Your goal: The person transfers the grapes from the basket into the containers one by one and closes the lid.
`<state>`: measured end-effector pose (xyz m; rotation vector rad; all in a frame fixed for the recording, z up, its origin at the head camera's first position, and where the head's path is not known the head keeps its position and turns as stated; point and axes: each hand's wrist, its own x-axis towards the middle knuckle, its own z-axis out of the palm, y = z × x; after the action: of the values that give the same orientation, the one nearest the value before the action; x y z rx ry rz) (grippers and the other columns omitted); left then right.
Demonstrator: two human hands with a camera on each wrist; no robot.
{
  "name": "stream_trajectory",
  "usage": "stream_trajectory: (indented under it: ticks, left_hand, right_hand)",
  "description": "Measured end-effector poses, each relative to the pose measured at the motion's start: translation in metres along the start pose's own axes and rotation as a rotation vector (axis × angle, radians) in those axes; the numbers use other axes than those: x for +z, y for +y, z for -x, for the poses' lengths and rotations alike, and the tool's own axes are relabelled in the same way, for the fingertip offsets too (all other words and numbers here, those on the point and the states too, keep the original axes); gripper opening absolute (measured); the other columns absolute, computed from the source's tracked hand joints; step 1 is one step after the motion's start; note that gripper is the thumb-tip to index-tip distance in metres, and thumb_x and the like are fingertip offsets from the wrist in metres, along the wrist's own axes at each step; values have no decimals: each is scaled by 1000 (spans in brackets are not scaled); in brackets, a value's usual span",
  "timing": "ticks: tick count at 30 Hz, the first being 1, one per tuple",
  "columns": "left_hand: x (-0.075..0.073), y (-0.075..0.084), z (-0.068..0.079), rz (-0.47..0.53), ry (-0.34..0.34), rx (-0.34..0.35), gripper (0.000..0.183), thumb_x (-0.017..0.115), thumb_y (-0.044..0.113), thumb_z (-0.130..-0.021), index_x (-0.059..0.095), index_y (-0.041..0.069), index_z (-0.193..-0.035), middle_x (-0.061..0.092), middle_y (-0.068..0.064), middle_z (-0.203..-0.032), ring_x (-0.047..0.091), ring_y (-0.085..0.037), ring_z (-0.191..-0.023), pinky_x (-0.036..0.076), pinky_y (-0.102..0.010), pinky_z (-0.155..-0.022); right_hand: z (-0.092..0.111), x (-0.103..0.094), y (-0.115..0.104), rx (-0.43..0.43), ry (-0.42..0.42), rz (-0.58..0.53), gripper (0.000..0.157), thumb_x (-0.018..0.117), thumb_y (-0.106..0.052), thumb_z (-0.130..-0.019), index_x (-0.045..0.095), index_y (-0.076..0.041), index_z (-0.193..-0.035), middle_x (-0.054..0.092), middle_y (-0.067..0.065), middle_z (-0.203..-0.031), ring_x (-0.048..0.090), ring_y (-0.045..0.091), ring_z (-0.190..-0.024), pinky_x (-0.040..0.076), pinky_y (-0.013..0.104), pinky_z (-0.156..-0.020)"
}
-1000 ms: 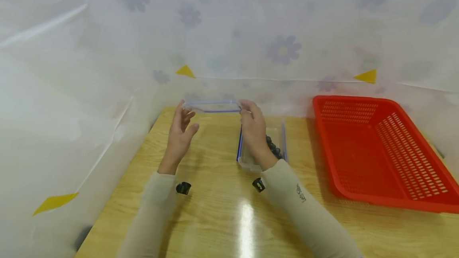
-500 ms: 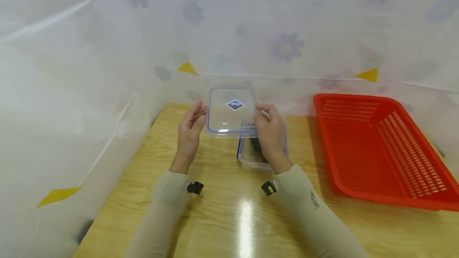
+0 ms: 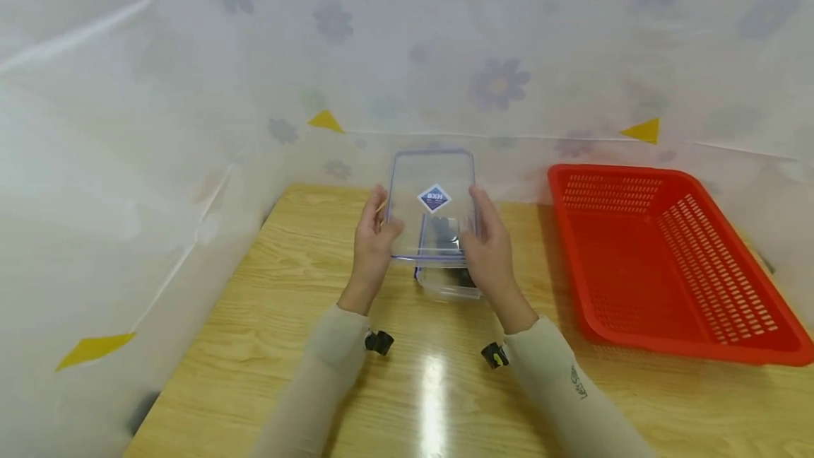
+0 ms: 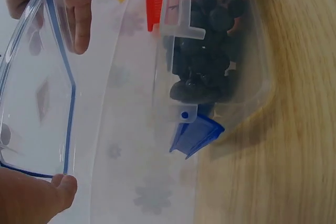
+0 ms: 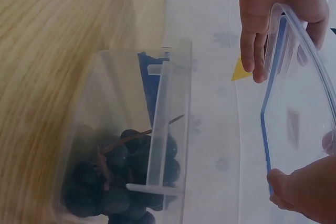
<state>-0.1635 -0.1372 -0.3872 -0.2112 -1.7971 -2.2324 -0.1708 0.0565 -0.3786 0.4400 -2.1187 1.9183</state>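
A clear plastic lid (image 3: pixel 434 198) with a blue seal and a diamond-shaped sticker is raised above the table. My left hand (image 3: pixel 373 249) grips its left edge, thumb on top and fingers beneath. On the opposite edge, my right hand (image 3: pixel 494 260) holds it the same way. Below the lid stands a clear plastic food container (image 3: pixel 449 292), partly hidden in the head view by the lid and right hand. Dark grapes (image 4: pixel 202 61) fill part of it, and a thin brown stem (image 5: pixel 131 136) shows among them. A blue clasp (image 4: pixel 197 135) hangs out from the container's side.
To the right, a red plastic basket (image 3: pixel 626 267) with perforated walls sits on the wood-grain table (image 3: pixel 280 316). White flowered sheeting (image 3: pixel 394 41) rises behind the table and along its left side, with yellow tape pieces (image 3: pixel 642 131) stuck on it.
The lid has tipped so its top face shows, turned lengthwise, and shifted right over the container. My left hand has moved right and now grips its edge; the right hand moved slightly right.
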Motion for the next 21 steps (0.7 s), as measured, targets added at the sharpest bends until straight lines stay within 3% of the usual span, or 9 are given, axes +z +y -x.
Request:
stream_trajectory:
  ticks: [5,9,13,18,21]
  left_hand:
    - [9,-11,-2,-10,-40,-22,75,52,-5,-95,13,-5,-159,14,-18,-166,14,-26,-152,19,-29,-119]
    - [16,-22,-5,-106,-84,-47,70,50,-5,-99,15,-4,-159,14,-17,-166,15,-25,-152,17,-30,-119]
    - [23,-33,-6,-256,-149,-52,63,46,-2,-103,18,-2,-160,14,-18,-166,14,-25,-152,15,-33,-120]
    - [30,-44,-7,-477,-218,-89,59,42,5,-106,19,-2,-159,14,-20,-166,11,-28,-152,10,-37,-121]
    - [31,-49,-5,-559,-233,-127,59,43,7,-106,19,-2,-160,14,-19,-166,11,-30,-152,9,-39,-121]
  right_hand:
    - [10,-9,7,35,-4,-53,73,50,15,-86,40,-5,-155,30,7,-163,22,14,-149,18,31,-119]
    - [12,-16,14,40,31,-47,71,49,15,-84,42,-2,-153,33,10,-161,25,18,-149,20,34,-120]
    - [12,-23,25,49,67,50,64,49,13,-86,47,0,-149,35,16,-159,26,26,-148,18,40,-120]
    - [15,-30,37,173,45,213,54,46,5,-95,49,-1,-148,29,20,-161,20,32,-150,14,47,-121]
    - [17,-32,41,238,9,259,51,43,2,-97,49,-1,-148,28,22,-162,16,34,-151,12,49,-121]
